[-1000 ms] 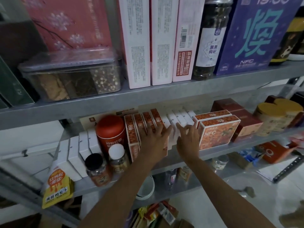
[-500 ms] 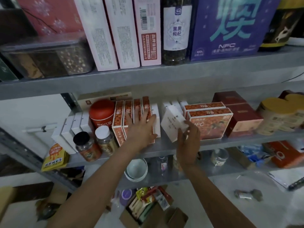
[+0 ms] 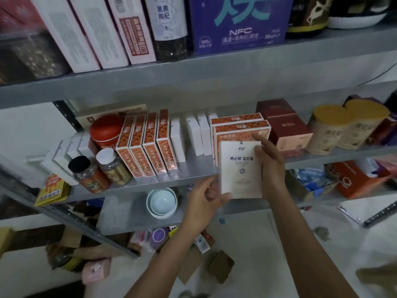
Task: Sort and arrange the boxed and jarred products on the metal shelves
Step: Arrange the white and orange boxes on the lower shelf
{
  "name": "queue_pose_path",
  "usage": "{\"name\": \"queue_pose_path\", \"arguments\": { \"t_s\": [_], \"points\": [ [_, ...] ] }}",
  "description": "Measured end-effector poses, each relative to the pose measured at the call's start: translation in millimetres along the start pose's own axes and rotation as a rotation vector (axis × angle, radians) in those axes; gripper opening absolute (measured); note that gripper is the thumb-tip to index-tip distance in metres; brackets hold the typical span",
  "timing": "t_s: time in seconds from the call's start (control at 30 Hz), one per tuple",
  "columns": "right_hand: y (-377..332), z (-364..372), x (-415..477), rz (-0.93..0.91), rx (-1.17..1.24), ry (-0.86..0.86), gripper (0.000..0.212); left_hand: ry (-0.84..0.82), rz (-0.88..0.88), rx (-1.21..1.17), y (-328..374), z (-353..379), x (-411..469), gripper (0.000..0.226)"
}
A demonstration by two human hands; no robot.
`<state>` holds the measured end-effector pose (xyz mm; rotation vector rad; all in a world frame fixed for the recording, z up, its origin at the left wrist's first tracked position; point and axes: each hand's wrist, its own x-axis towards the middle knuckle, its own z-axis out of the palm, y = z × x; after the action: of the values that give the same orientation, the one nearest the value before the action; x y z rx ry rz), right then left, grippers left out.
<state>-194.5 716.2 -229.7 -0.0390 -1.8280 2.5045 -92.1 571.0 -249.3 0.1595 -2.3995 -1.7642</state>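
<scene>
Two hands are holding a white box upright just in front of the middle shelf edge: the right hand is clasping its right side, the left hand is pinching its lower left corner. Four orange boxes are standing on that shelf.

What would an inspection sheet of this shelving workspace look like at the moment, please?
Surface: grey metal middle shelf, with a bare strip at its front.
Job's things: white box held in front of the shelf, printed face to camera; four orange boxes upright in a row; standing white boxes with a gap among them; two more orange boxes behind the held one; red tin; two jars in front.
Clutter: yellow pouch at the shelf's left edge; bowls stacked on the lower shelf.
Hands: right hand grips the box's right side; left hand holds its lower left corner.
Cables: thin dark cable, far right.
Surroundings: cardboard boxes on the floor.
</scene>
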Motion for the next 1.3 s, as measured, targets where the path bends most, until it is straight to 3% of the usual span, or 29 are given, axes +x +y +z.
{"name": "queue_pose_path", "arguments": {
  "t_s": [0.07, 0.2, 0.37, 0.5, 0.6, 0.67, 0.77, 0.9, 1.0, 1.1, 1.2, 1.3],
  "points": [
    [2, -6, -1, 0.064, 0.078, -0.018, 0.029, -0.013, -0.099, -0.025, 8, 8, -3, 0.021],
    [0, -16, 1, 0.153, 0.158, -0.116, 0.025, 0.045, -0.302, -0.232, 14, 10, -6, 0.014],
    [-5, -35, 3, 0.285, -0.048, -0.375, 0.034, 0.051, -0.356, -0.248, 20, 2, -4, 0.020],
    [-8, -31, 0, 0.332, -0.005, -0.248, 0.020, 0.144, -0.278, -0.104, 24, 3, 2, 0.027],
    [-10, -22, -5, 0.364, 0.080, -0.148, 0.012, 0.242, -0.077, 0.136, 25, 13, 1, 0.070],
    [-10, -13, -10, 0.375, 0.133, -0.099, 0.016, 0.198, 0.012, 0.161, 26, 21, 0, 0.101],
    [-9, 0, -20, 0.390, 0.211, -0.081, 0.031, 0.219, 0.025, 0.314, 26, 25, -1, 0.119],
    [-17, 1, -20, 0.365, 0.218, -0.223, 0.055, 0.315, 0.032, 0.190, 27, 11, -1, 0.103],
    [-23, -8, -17, 0.347, 0.293, -0.409, 0.071, 0.214, -0.076, -0.137, 32, -3, 1, 0.079],
    [-24, -11, -15, 0.339, 0.369, -0.561, 0.101, 0.076, -0.242, -0.398, 33, -13, 0, 0.060],
    [-27, -6, -14, 0.243, 0.223, -0.660, 0.087, -0.074, -0.298, -0.541, 27, -24, -1, 0.054],
    [-29, -2, -15, 0.155, 0.073, -0.540, 0.057, -0.147, -0.341, -0.693, 23, -37, 1, 0.050]
  ]
}}
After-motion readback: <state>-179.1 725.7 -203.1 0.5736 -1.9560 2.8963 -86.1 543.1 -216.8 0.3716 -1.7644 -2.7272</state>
